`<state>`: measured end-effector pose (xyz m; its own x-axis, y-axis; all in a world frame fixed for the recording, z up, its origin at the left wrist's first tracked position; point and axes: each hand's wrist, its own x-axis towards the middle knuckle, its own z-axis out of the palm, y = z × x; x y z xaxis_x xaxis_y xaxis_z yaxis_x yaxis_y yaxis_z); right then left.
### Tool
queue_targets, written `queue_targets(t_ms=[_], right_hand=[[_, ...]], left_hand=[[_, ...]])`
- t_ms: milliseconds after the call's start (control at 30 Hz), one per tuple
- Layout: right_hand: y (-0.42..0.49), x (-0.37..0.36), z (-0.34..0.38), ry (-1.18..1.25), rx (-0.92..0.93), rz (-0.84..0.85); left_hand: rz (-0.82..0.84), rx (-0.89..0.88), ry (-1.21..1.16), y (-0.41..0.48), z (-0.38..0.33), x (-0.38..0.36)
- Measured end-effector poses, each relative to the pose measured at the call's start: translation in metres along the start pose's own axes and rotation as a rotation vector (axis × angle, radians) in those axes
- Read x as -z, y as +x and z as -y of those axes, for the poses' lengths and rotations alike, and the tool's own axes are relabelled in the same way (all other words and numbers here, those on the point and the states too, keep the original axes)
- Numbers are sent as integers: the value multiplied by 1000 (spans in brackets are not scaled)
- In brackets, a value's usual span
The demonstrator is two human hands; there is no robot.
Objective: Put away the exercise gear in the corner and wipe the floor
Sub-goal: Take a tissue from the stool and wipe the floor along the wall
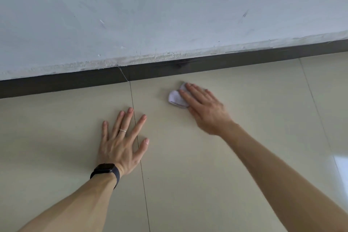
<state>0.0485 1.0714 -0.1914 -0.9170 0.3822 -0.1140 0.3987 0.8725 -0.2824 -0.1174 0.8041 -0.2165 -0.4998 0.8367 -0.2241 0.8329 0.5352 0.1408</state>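
Floor (pixel 207 165) by skirting (pixel 56 86): right hand (pixel 205 107) presses cloth (pixel 176 98), left hand (pixel 122 143) flat

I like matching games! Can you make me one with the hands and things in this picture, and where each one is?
Things:
1. left hand
2. right hand
3. small pale lilac cloth
4. dark skirting strip

Places or states:
a. runs along the foot of the pale wall
b. presses straight fingers on the cloth
c. lies crumpled on the beige tiled floor, partly under fingers
d. lies spread flat on the bare tiles, with a thin silver ring and a black wristwatch

Pairs: 1-d, 2-b, 3-c, 4-a
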Motion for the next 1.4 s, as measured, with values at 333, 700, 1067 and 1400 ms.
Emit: queue_targets(t_ms=[333,700,1067,1400], right_hand=[[7,-14,28,73,-445,-191],[-33,-12,7,147,-859,-404],[-76,-40,47,103,-280,-208],[-202,-81,181,71,167,15]], left_hand=[[11,1,0,1,0,1],[19,-9,-12,1,1,0],[-5,-23,-28,-1,0,1],[-52,-42,-63,-5,2,-3]])
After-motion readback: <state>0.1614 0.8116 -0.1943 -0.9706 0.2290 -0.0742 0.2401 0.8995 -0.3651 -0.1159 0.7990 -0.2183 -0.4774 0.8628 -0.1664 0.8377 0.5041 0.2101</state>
